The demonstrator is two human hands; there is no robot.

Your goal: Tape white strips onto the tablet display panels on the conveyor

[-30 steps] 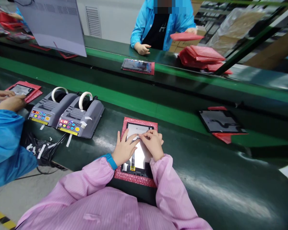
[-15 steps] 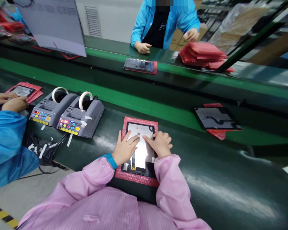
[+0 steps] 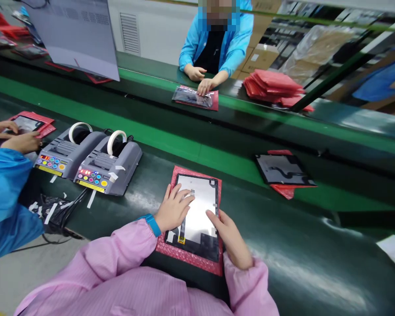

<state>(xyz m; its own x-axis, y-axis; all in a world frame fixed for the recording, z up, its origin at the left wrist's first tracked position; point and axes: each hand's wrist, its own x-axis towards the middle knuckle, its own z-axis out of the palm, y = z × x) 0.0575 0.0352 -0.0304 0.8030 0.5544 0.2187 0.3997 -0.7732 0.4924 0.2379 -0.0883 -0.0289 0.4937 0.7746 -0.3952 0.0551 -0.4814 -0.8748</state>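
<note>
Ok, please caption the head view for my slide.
Left hand over a flat panel on red bubble wrap, right hand at the panel's edge; tape dispensers nearby.

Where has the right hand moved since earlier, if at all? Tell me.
Yes: the right hand has moved right and down in the view, farther from the nearer tape dispenser.

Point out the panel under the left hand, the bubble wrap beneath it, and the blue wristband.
Tablet display panel (image 3: 197, 219): head view, pale middle.
Red bubble wrap (image 3: 191, 258): head view, near border.
Blue wristband (image 3: 153, 224): head view, middle of band.
</note>
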